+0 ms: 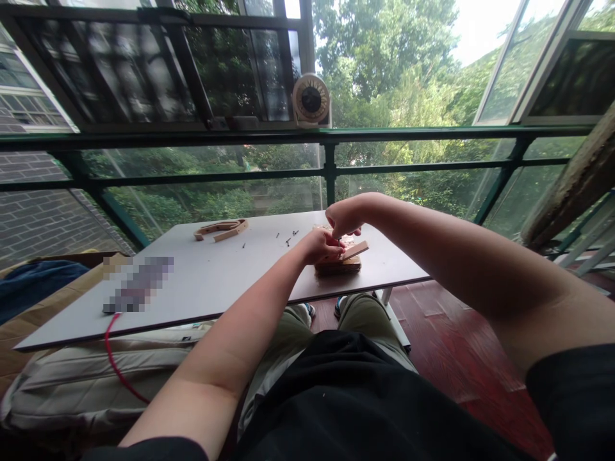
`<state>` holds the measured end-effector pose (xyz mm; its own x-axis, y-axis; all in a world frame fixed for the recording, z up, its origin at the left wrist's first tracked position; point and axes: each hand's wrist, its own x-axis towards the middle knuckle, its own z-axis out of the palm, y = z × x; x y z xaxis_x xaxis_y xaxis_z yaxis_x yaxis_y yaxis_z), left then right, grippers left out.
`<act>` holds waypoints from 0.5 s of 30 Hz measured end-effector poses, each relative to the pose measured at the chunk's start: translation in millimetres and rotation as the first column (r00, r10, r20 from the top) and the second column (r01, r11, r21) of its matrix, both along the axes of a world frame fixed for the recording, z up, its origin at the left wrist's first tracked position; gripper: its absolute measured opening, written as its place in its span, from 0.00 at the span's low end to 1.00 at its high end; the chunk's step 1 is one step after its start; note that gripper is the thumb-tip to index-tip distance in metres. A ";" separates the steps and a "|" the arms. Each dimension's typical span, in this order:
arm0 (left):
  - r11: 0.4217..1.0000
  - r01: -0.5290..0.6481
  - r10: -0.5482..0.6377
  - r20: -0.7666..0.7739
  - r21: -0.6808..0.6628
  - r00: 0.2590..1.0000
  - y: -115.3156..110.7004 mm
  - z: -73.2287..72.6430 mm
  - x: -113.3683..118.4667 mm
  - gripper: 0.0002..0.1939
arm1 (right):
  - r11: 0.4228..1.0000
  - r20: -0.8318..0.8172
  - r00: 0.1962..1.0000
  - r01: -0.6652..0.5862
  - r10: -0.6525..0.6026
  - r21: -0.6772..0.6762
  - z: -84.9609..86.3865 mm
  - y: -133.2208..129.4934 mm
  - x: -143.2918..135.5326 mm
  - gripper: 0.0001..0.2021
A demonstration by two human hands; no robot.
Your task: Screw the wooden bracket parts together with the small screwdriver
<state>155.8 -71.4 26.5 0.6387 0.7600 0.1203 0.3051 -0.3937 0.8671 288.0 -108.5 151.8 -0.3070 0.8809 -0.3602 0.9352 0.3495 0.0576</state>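
Both hands meet over a low stack of wooden boards (337,267) near the right end of the white table. A short light-brown wooden strip (356,250) lies tilted across the stack, its right end sticking out. My left hand (323,246) is closed at the strip's left part, fingertips pinching it. Just above and behind, my right hand (342,219) is closed and points downward. A small dark thin thing shows beneath its fingers, too small to name. The fingers hide where it meets the wood.
Several small screws (288,242) lie scattered on the white table (225,275). An angled wooden frame (221,228) rests at the back left. A blurred-out object (139,285) with a red cable (111,352) sits front left. A round fan (312,99) stands by the green railing (202,139).
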 end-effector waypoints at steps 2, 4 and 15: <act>1.000 0.004 -0.004 -0.016 0.020 1.000 1.0 -1.0 -0.6 0.10 | 1.000 0.033 0.999 0.002 -0.003 0.018 0.2 -2.6 -2.1 0.16; 1.000 0.003 -0.003 -0.031 0.024 1.000 2.2 -2.0 -0.7 0.09 | 1.000 0.054 0.999 0.002 -0.002 0.006 1.4 -4.3 -3.9 0.14; 0.999 0.007 -0.005 -0.044 0.037 0.999 -0.1 0.0 -0.2 0.06 | 1.000 0.151 0.988 0.008 -0.011 0.022 7.9 -2.4 -3.7 0.26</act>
